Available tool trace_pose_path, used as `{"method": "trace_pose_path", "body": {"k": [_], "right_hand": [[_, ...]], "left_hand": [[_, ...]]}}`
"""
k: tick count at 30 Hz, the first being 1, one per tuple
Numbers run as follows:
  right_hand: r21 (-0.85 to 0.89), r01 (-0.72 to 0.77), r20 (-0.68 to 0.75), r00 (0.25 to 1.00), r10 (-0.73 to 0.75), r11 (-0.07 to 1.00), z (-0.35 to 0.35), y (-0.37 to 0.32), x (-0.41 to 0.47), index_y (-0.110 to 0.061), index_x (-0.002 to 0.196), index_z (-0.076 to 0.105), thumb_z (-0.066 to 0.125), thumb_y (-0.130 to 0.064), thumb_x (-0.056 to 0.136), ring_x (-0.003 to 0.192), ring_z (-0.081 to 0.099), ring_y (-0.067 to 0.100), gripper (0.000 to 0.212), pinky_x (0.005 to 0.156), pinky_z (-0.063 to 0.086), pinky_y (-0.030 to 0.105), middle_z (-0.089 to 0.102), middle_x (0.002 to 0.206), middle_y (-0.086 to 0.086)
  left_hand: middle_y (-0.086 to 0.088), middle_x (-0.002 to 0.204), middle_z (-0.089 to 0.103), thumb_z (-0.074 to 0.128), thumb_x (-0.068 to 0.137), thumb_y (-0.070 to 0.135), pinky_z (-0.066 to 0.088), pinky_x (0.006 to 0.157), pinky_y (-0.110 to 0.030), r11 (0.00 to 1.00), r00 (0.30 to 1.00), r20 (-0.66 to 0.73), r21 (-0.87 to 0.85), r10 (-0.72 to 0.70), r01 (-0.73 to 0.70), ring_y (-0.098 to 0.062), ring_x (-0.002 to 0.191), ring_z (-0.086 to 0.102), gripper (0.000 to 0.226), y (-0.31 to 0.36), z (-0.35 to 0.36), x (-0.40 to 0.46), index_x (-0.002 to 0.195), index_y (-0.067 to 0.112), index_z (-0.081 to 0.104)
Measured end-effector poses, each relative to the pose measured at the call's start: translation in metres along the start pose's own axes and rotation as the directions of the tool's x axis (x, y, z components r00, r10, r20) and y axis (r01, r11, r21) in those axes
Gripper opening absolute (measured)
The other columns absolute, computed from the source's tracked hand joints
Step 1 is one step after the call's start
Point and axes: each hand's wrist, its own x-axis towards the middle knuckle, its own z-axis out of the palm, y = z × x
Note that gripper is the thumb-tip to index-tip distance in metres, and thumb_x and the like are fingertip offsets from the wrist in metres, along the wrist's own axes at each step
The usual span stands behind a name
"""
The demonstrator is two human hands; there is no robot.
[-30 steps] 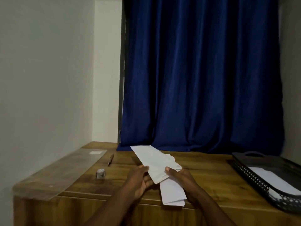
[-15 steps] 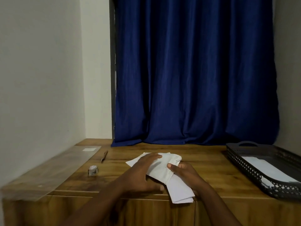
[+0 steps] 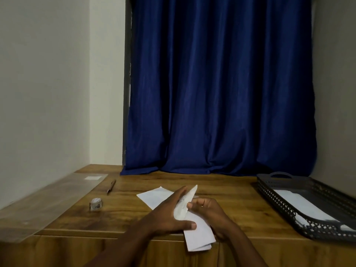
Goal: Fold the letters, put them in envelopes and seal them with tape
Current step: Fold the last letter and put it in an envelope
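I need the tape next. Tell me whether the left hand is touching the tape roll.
Apart. The head view shows the tape roll alone on the wooden table, with bare wood between it and the left hand, which is on the papers.

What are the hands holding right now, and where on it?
Both hands hold a white folded paper: the left hand lies along its left edge with straight fingers, and the right hand pinches its raised right edge.
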Motion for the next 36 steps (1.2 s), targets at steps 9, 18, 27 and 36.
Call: {"method": "trace_pose_path", "body": {"k": [9,18,27,36], "right_hand": [[-0.079,-0.021,-0.100,0.995,0.013,0.997,0.007,0.002,0.008,-0.013,0.098,0.081,0.068,-0.012,0.093,0.088,0.076,0.028,0.013,0.068,0.057,0.032,0.080,0.098,0.011],[-0.174,-0.014,-0.191,0.981,-0.020,0.985,0.012,0.001,0.006,-0.016,0.088,0.078,0.071,-0.026,0.095,0.069,0.074,0.015,0.014,0.053,0.050,0.020,0.080,0.084,0.004],[-0.206,0.000,-0.188,0.981,-0.040,0.979,0.013,-0.001,0.004,-0.017,0.083,0.078,0.076,-0.032,0.091,0.063,0.071,0.006,0.018,0.052,0.046,0.014,0.079,0.079,-0.001],[-0.227,-0.060,-0.251,0.968,0.001,0.972,0.014,0.001,0.011,-0.017,0.092,0.078,0.074,-0.013,0.088,0.077,0.076,0.014,0.007,0.061,0.054,0.022,0.080,0.085,-0.003]], "left_hand": [[0.029,0.164,0.023,0.062,0.068,0.093,0.034,0.119,-0.038,0.995,1.000,-0.016,0.103,0.006,-0.004,-0.002,0.146,0.030,0.107,-0.001,0.006,-0.004,0.154,0.060,0.007],[0.025,0.156,0.028,0.060,0.091,0.065,0.030,0.111,-0.024,0.996,0.990,-0.135,0.090,0.034,-0.022,0.001,0.140,0.028,0.068,0.000,0.000,-0.010,0.151,0.047,0.032],[0.017,0.099,0.059,0.073,0.085,0.036,0.049,0.079,-0.023,0.999,0.917,-0.396,0.044,0.042,-0.026,-0.006,0.096,0.056,0.012,-0.003,-0.002,-0.013,0.088,0.034,0.062],[0.012,0.069,0.061,0.062,0.087,0.040,0.044,0.053,-0.022,0.981,0.911,-0.398,0.194,0.107,-0.031,-0.008,0.072,0.062,0.007,-0.007,0.005,-0.013,0.085,0.035,0.058]]}}
